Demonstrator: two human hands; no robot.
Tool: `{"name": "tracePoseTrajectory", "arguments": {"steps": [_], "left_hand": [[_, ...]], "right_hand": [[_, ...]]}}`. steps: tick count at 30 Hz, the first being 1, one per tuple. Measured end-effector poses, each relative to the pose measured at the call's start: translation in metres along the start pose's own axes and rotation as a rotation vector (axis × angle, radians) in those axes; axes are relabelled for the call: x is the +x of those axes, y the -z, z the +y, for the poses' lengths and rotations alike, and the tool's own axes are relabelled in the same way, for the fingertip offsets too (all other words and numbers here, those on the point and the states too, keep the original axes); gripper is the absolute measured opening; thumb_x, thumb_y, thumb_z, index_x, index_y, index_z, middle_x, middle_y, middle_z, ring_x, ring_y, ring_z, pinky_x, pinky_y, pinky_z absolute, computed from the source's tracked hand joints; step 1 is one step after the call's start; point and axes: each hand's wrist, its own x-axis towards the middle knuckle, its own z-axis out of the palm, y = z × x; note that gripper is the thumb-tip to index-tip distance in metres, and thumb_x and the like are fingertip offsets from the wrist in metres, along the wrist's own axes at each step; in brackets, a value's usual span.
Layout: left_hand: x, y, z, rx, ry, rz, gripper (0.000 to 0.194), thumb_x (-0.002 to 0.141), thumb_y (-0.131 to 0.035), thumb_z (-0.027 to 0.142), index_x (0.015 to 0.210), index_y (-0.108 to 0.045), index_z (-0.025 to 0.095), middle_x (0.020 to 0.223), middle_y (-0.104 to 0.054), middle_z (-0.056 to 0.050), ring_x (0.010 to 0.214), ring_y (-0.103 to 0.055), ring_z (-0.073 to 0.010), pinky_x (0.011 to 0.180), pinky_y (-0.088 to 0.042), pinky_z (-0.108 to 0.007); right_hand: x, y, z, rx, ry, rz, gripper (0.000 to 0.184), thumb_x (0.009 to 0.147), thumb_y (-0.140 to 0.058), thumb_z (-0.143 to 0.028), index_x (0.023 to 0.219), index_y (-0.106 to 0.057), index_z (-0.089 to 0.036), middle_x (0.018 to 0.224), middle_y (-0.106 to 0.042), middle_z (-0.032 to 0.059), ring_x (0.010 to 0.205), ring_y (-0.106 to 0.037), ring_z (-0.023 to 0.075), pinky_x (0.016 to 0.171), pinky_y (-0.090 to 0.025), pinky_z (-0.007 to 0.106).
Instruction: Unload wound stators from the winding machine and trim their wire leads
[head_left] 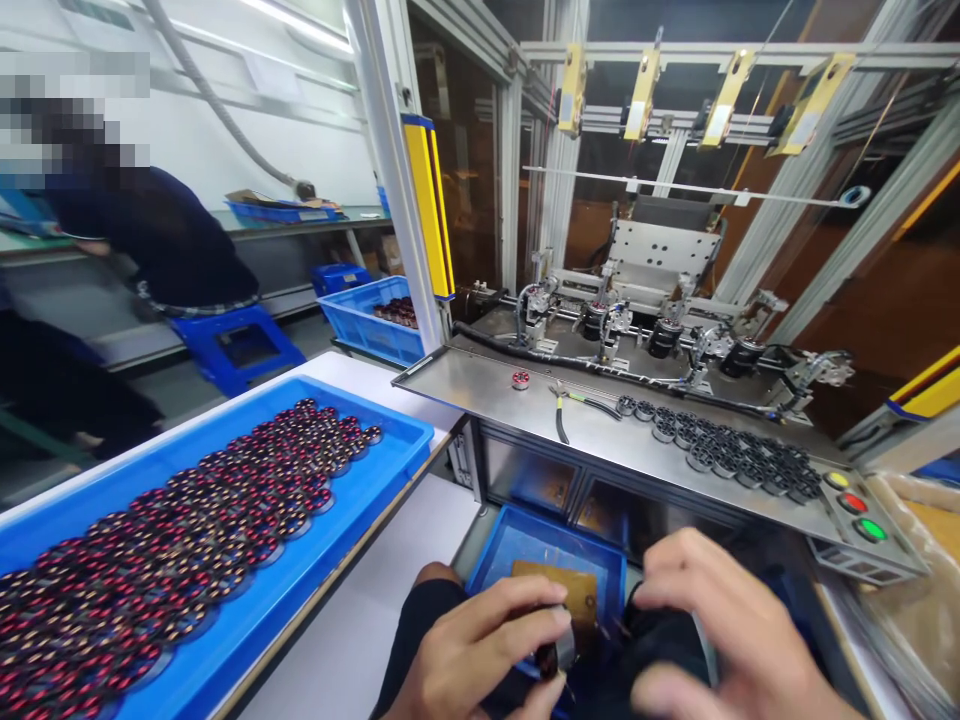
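Observation:
My left hand point(487, 650) is closed around a small wound motor stator point(561, 648), a round part with a metallic rim and dark windings. Fingers cover most of it. To its right is my right hand point(720, 620), slightly blurred, with thumb and bent forefinger apart and no held thing that I can make out. Below both hands is a blue bin point(510, 540) with a brown piece point(559, 580) inside. Pliers point(561, 412) with dark and yellow-green handles lie on the metal ledge point(480, 385), near one red-and-silver stator point(520, 380).
On the left, a long blue tray point(405, 425) holds many copper-wound stators. Black unwound cores point(739, 450) crowd the ledge's right side, beside yellow, red and green buttons point(853, 502). Behind stands a winding machine point(664, 250). A person point(176, 235) sits at the far-left bench.

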Motion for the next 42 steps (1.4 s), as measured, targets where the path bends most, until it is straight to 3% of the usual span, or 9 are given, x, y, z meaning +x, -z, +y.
{"name": "tracePoseTrajectory", "arguments": {"steps": [5,8,11,13,17,20,23,33,42], "left_hand": [[0.003,0.012,-0.006,0.095,-0.141,-0.131,0.051,0.073,-0.064,-0.004,0.117,-0.069,0.019,0.111,-0.074,-0.013,0.097,-0.073,-0.0214,0.086,-0.059,-0.026],[0.005,0.028,-0.006,0.039,-0.052,-0.156,0.05,0.068,-0.075,-0.002,0.112,-0.07,0.023,0.108,-0.075,-0.009,0.092,-0.074,-0.02,0.086,-0.058,-0.024],[0.001,0.037,-0.009,-0.159,0.125,-0.062,0.043,0.069,-0.079,0.006,0.107,-0.073,0.026,0.105,-0.076,-0.008,0.096,-0.072,-0.0222,0.085,-0.059,-0.026],[-0.005,0.036,-0.014,-0.29,0.224,0.074,0.036,0.073,-0.078,0.011,0.106,-0.075,0.026,0.106,-0.075,-0.01,0.102,-0.07,-0.0249,0.083,-0.06,-0.029],[-0.015,0.025,-0.023,-0.423,0.445,0.347,0.027,0.073,-0.08,0.02,0.1,-0.077,0.023,0.113,-0.07,-0.012,0.099,-0.07,-0.0246,0.077,-0.06,-0.027],[-0.014,0.022,-0.023,-0.485,0.542,0.408,0.03,0.07,-0.084,0.026,0.098,-0.077,0.021,0.114,-0.069,-0.012,0.09,-0.07,-0.0214,0.073,-0.059,-0.025],[-0.011,0.026,-0.02,-0.507,0.577,0.425,0.026,0.072,-0.082,0.032,0.093,-0.076,0.018,0.11,-0.069,-0.012,0.089,-0.069,-0.0207,0.075,-0.058,-0.026],[-0.01,0.037,-0.03,-0.477,0.514,0.358,0.011,0.081,-0.074,0.024,0.091,-0.075,0.018,0.106,-0.072,-0.012,0.103,-0.067,-0.0218,0.086,-0.055,-0.025],[-0.007,0.031,-0.022,-0.578,0.66,0.361,0.024,0.079,-0.077,0.032,0.097,-0.075,0.017,0.108,-0.071,-0.012,0.087,-0.067,-0.0187,0.073,-0.057,-0.026]], "right_hand": [[0.01,-0.036,-0.015,-0.107,0.226,0.068,0.022,0.095,-0.049,-0.015,0.075,-0.058,-0.016,0.067,-0.058,0.0041,0.061,-0.047,0.0155,0.055,-0.038,0.029],[0.012,-0.033,-0.012,-0.019,0.231,-0.021,0.016,0.092,-0.053,-0.011,0.077,-0.057,-0.016,0.069,-0.059,0.0036,0.064,-0.049,0.0152,0.058,-0.04,0.028],[0.023,-0.022,0.009,0.13,0.064,-0.182,0.018,0.096,-0.049,-0.018,0.078,-0.055,-0.019,0.074,-0.059,0.0019,0.069,-0.054,0.0137,0.063,-0.045,0.026],[0.042,-0.026,0.035,0.084,-0.142,-0.174,0.022,0.098,-0.049,-0.029,0.078,-0.055,-0.021,0.077,-0.059,0.0016,0.071,-0.057,0.0135,0.065,-0.048,0.025],[0.096,-0.07,0.101,-0.218,-0.401,-0.01,0.038,0.09,-0.062,-0.042,0.114,-0.059,-0.013,0.114,-0.062,0.0151,0.106,-0.06,0.0235,0.092,-0.048,0.035],[0.125,-0.103,0.138,-0.341,-0.491,-0.041,0.062,0.084,-0.067,-0.047,0.133,-0.052,-0.011,0.141,-0.049,0.0209,0.133,-0.045,0.0326,0.109,-0.037,0.045],[0.135,-0.119,0.154,-0.428,-0.565,-0.122,0.065,0.084,-0.066,-0.052,0.135,-0.051,-0.014,0.142,-0.049,0.0181,0.134,-0.043,0.035,0.109,-0.034,0.055],[0.132,-0.113,0.167,-0.471,-0.666,-0.25,0.063,0.09,-0.059,-0.054,0.142,-0.044,-0.021,0.138,-0.051,0.0136,0.128,-0.047,0.0347,0.103,-0.039,0.06],[0.115,-0.074,0.179,-0.03,-0.571,-0.128,0.037,0.095,-0.054,-0.042,0.12,-0.061,-0.015,0.121,-0.065,0.0122,0.116,-0.059,0.0267,0.104,-0.043,0.05]]}}
